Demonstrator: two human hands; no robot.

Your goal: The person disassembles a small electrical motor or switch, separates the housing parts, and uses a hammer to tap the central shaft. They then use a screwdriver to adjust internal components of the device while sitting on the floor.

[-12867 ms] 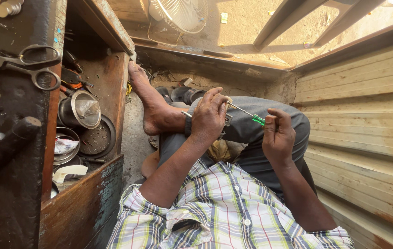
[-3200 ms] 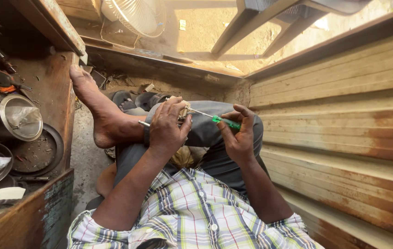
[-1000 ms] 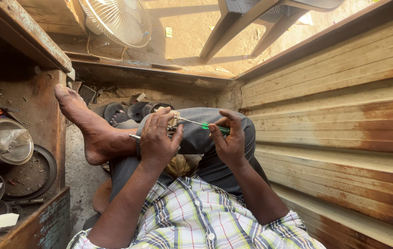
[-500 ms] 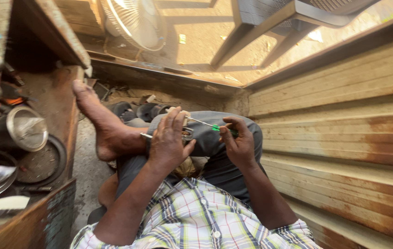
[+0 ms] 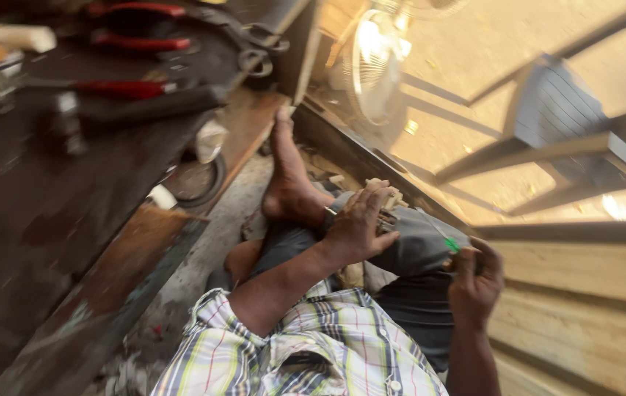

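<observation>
I sit on the floor with one knee raised in grey trousers. My left hand [image 5: 361,224] presses a small pale part [image 5: 386,202] against that knee, fingers curled over it. My right hand [image 5: 474,282] grips a thin screwdriver with a green handle [image 5: 451,244]; its metal shaft points up and left toward the part. The shaft's tip is blurred and I cannot tell whether it touches the part. My bare foot [image 5: 287,187] rests on the ground ahead of the knee.
A dark workbench [image 5: 49,220] fills the left side, with red-handled pliers [image 5: 122,89] and scissors [image 5: 254,55] on top. A round metal pot [image 5: 192,180] sits lower down. A fan [image 5: 372,62] stands behind my foot. Wooden planks [image 5: 584,293] line the right.
The view has swung and tilted sharply to the left, so the workbench top with its tools now shows. My right hand with the screwdriver has drawn back from the part; the left hand stays on the knee.
</observation>
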